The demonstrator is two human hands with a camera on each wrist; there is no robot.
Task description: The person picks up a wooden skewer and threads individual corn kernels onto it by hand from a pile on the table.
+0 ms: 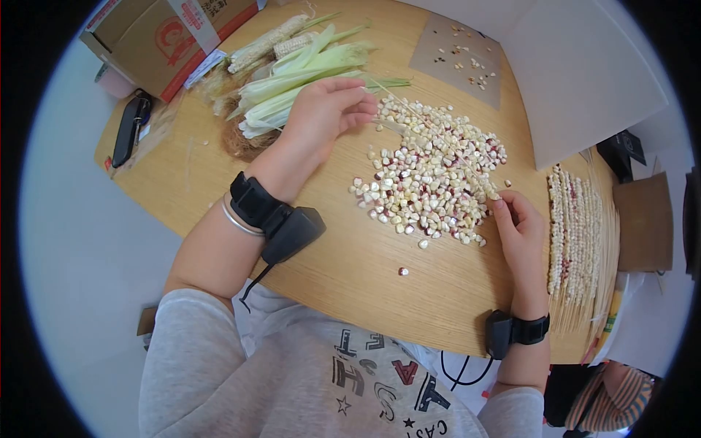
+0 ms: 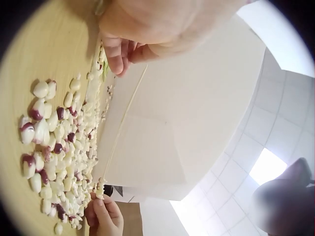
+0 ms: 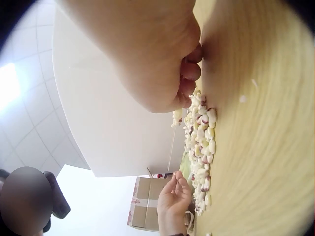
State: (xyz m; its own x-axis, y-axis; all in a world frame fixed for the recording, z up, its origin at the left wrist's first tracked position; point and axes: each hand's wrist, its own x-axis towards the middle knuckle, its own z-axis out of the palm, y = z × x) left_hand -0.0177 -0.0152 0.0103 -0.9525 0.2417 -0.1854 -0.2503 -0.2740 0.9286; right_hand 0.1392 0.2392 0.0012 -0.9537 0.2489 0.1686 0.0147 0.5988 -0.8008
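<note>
A thin pale stick (image 1: 438, 139) runs slanting over a pile of white and purple corn kernels (image 1: 431, 175) on the wooden table (image 1: 365, 277). My left hand (image 1: 367, 109) pinches the stick's far end; the left wrist view shows its fingertips (image 2: 118, 56) closed on the stick (image 2: 125, 113). My right hand (image 1: 501, 203) pinches the near end at the pile's right edge. A few kernels (image 3: 177, 117) sit threaded on the stick just by the right fingers (image 3: 189, 73). The left hand (image 3: 174, 196) shows far off in the right wrist view.
Rows of kernel-threaded sticks (image 1: 573, 233) lie at the table's right edge. Green husks (image 1: 307, 69), bare cobs (image 1: 266, 44) and corn silk (image 1: 244, 142) lie at the far left by a cardboard box (image 1: 161, 36). A cardboard sheet (image 1: 460, 58) holds loose kernels. A white board (image 1: 584, 73) stands behind.
</note>
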